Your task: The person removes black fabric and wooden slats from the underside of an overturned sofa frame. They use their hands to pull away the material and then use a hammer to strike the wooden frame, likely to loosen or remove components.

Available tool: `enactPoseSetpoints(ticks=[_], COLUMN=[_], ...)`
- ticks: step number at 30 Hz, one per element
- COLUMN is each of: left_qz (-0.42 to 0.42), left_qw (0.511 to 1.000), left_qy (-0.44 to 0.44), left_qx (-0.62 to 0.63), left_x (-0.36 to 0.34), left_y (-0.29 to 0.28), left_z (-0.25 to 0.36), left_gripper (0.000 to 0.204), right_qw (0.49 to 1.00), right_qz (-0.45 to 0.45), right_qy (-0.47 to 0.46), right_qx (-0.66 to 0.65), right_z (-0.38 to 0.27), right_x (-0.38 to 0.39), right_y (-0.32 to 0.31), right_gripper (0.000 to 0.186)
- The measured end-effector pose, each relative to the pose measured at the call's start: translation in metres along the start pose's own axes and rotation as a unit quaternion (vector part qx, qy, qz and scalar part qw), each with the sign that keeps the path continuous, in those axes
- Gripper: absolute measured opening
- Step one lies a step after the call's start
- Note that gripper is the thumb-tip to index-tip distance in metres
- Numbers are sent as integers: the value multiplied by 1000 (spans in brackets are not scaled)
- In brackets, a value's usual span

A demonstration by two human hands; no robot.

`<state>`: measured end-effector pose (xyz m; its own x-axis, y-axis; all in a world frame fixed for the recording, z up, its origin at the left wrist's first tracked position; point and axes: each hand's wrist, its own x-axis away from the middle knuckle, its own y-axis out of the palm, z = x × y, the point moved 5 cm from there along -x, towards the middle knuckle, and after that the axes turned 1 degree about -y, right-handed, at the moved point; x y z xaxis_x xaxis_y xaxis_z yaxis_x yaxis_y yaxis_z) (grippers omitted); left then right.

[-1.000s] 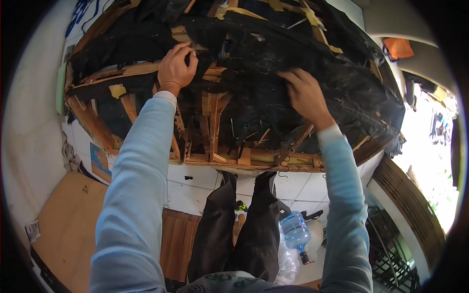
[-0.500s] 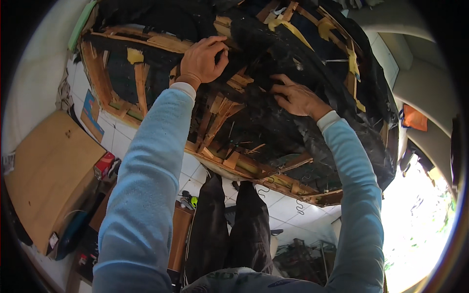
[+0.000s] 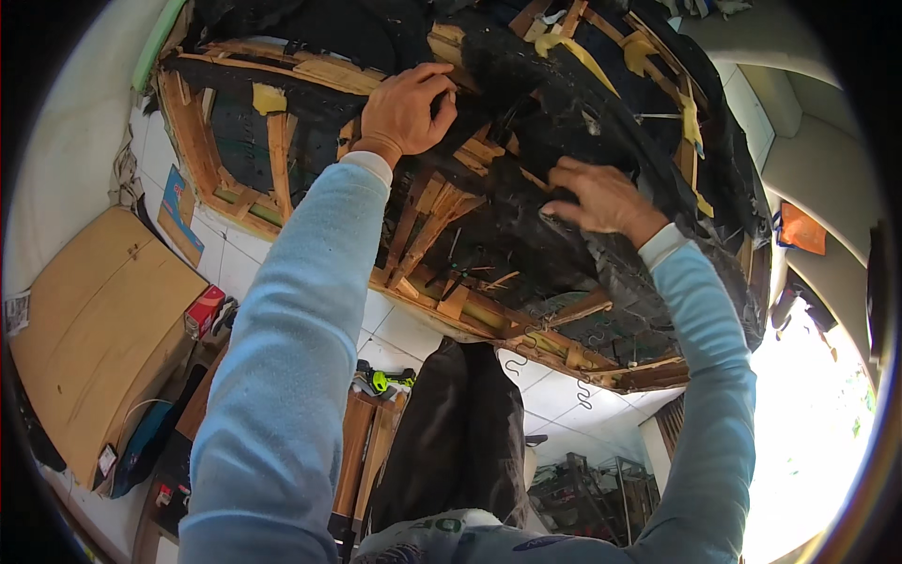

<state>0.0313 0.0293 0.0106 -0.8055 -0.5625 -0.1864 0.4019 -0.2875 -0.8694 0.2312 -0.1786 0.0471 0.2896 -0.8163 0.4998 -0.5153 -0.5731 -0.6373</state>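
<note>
A wooden furniture frame (image 3: 489, 324), partly stripped, lies before me with torn black fabric (image 3: 536, 230) over much of it. At its middle my left hand (image 3: 406, 111) is closed, thumb and forefinger curled toward each other at the black fabric beside a wooden rail (image 3: 329, 75). My right hand (image 3: 601, 197) is farther right, over the loose folds. Its fingers are half bent, with the thumb apart from them, and no held thing shows. Splintered wood slats (image 3: 432, 216) stand between and below the hands. Yellow foam scraps (image 3: 575, 58) cling to the frame.
Wavy metal springs (image 3: 584, 393) hang from the frame's near edge above the tiled floor (image 3: 554, 399). A brown board (image 3: 99, 338) and a red box (image 3: 204, 312) are at left. A lime-green and black tool (image 3: 383, 380) lies on a brown wooden surface (image 3: 349, 446).
My right hand has drawn slightly right and back, its fingers less stretched. My left hand keeps its place on the frame. The view has shifted a little, and more of the lime-green tool shows.
</note>
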Motion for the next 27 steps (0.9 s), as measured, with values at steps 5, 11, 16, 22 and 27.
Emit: enactPoseSetpoints(ticks=[5, 11, 16, 22, 27], left_qz=[8, 3, -19, -3, -27], left_qw=[1000, 1000, 1000, 1000, 999], left_qy=[13, 28, -9, 22, 26], left_qx=[4, -10, 3, -4, -14], left_x=[-1, 0, -1, 9, 0], left_y=[2, 5, 7, 6, 7], left_z=[0, -2, 1, -3, -1], left_gripper=[20, 19, 20, 25, 25], right_qw=[997, 996, 994, 945, 939], right_qz=[68, 81, -66, 45, 85], right_qy=[22, 40, 10, 314, 326], right_qx=[-22, 8, 92, -76, 63], right_z=[16, -10, -20, 47, 25], right_x=[12, 4, 42, 305, 258], right_y=[0, 13, 11, 35, 46], right_gripper=[32, 43, 45, 25, 36])
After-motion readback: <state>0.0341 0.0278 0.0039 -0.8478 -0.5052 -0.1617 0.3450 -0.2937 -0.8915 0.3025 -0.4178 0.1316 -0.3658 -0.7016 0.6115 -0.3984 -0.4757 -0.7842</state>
